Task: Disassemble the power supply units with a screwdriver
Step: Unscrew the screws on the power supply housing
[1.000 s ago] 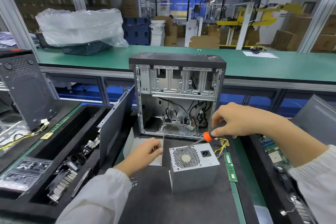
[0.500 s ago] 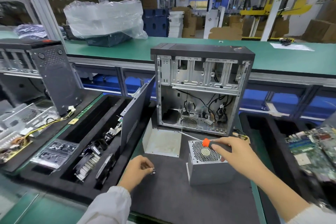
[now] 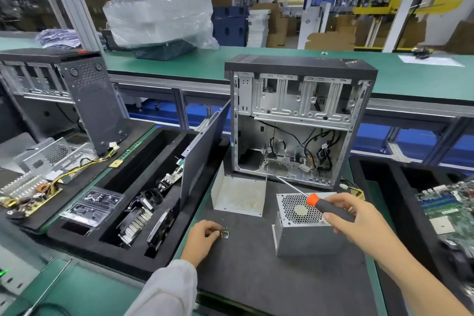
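Note:
A grey power supply unit (image 3: 302,241) with a round fan grille on top stands on the dark mat (image 3: 269,277). My right hand (image 3: 359,220) grips a screwdriver (image 3: 325,204) with an orange collar and dark handle over the unit's top right; its shaft points up-left toward the case. My left hand (image 3: 202,238) hovers low over the mat left of the unit, fingertips curled at a few small screws (image 3: 225,233). I cannot tell whether the fingers pinch one. An opened computer case (image 3: 297,120) stands upright behind the unit.
A bent white metal sheet (image 3: 238,195) lies between the case and my left hand. A dark side panel (image 3: 202,161) leans against a black foam tray (image 3: 128,213) of removed parts. Circuit boards (image 3: 448,210) lie at right, a dismantled supply (image 3: 33,187) at far left.
My left hand moved from beside the unit down to the mat, where small screws now lie. My right hand lowered the screwdriver from the unit's top corner to across its top.

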Action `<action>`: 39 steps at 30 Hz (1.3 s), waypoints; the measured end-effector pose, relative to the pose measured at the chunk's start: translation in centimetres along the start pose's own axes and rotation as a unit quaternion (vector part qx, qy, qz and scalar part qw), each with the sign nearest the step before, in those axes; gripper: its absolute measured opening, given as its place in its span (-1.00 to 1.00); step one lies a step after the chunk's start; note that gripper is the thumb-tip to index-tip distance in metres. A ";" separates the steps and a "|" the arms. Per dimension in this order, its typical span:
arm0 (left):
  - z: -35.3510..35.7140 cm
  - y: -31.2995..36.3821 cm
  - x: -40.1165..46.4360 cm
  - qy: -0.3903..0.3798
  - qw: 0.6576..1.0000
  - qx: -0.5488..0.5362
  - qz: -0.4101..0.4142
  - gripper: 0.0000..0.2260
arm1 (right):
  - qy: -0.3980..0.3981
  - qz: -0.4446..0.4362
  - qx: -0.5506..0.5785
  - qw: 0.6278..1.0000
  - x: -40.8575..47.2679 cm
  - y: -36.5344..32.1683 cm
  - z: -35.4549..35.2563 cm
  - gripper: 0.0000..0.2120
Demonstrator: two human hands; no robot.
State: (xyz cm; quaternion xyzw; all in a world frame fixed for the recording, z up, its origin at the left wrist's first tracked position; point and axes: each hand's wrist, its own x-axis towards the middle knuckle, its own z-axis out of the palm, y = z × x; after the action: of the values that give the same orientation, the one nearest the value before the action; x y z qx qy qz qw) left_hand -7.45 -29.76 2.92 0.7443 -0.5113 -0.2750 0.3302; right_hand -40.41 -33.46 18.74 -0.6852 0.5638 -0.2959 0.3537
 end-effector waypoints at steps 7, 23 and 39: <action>4.0 10.7 -0.9 -0.025 0.973 -0.228 -0.029 -0.72 | 0.131 -0.029 0.128 0.983 -0.8 -1.2 -3.9 -0.82; 6.9 15.1 1.8 -0.158 0.922 -0.337 -0.102 -0.71 | 0.256 -0.095 0.204 0.940 -3.6 -1.1 -8.5 -0.83; 7.6 15.3 2.3 -0.185 0.924 -0.322 -0.097 -0.75 | 0.225 -0.133 0.062 0.963 -4.3 -2.8 -8.0 -0.66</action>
State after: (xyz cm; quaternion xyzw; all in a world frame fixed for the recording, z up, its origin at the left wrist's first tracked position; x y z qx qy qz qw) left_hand -21.25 -37.52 9.77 0.5797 -0.3730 -0.5880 0.4232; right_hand -46.10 -30.08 25.58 -0.6464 0.5130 -0.5216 0.2165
